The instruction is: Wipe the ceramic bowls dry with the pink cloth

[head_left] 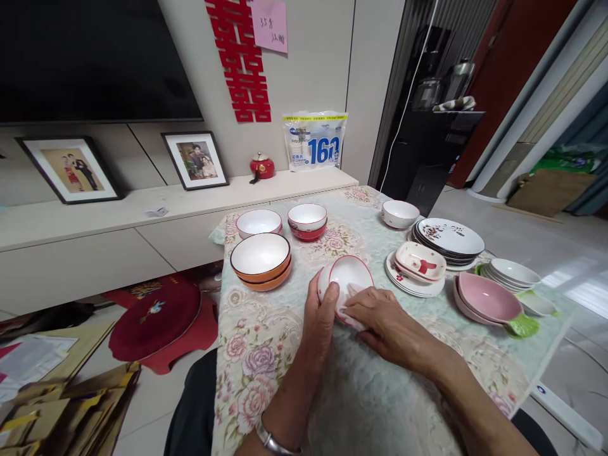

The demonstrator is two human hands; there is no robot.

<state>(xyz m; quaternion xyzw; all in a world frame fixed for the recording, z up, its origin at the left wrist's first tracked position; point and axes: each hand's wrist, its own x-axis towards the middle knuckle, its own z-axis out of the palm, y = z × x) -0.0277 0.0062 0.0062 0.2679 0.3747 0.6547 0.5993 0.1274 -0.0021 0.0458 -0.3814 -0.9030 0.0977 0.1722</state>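
Observation:
A white bowl [351, 272] with a red rim is tilted in front of me above the table. My left hand [323, 307] grips its left side, the thumb over the rim. My right hand [380, 313] presses a thin white cloth or tissue [350, 310] against the bowl's near rim; its exact kind is unclear. Beyond the hands stand stacked orange bowls [261, 256], a white bowl [259, 221], and a red-rimmed white bowl [308, 215] on a red one. To the right, small square dishes [420, 261] rest on white plates [415, 288].
On the table's right side are dark-edged plates [451, 235], a white bowl [400, 214], pink leaf-handled bowls [489, 297] and small white bowls [515, 273]. A flowered cloth [266, 354] covers the table. A red stool [156, 320] stands left; a low cabinet [190, 209] lies behind.

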